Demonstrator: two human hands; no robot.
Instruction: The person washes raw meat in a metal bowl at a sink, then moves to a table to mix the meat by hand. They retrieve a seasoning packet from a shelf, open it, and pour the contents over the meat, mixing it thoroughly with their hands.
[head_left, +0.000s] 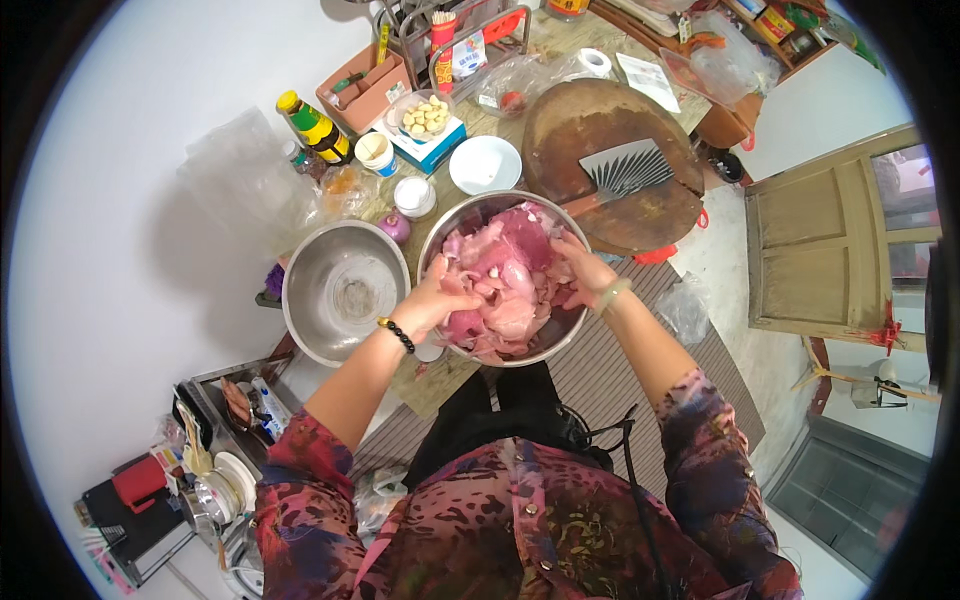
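Thin slices of raw meat (516, 274), pink to dark red, are heaped in a stainless steel bowl (556, 343) in front of me. My left hand (436, 301) grips the heap at its left side, thumb on top and some fingers hidden by the meat. At the opposite side my right hand (583, 268) holds the heap, its fingertips partly sunk among the slices. Small white bits, perhaps garlic, lie on the meat. A second steel bowl (319, 300), with nothing in it, stands close by on the left.
Behind the meat bowl are a white bowl (486, 166), a lidded white jar (415, 197) and a purple onion (394, 226). A cleaver (637, 169) lies on a round wooden chopping block (555, 124), handle towards the bowl. Peeled garlic (426, 118) and a sauce bottle (315, 129) stand farther back.
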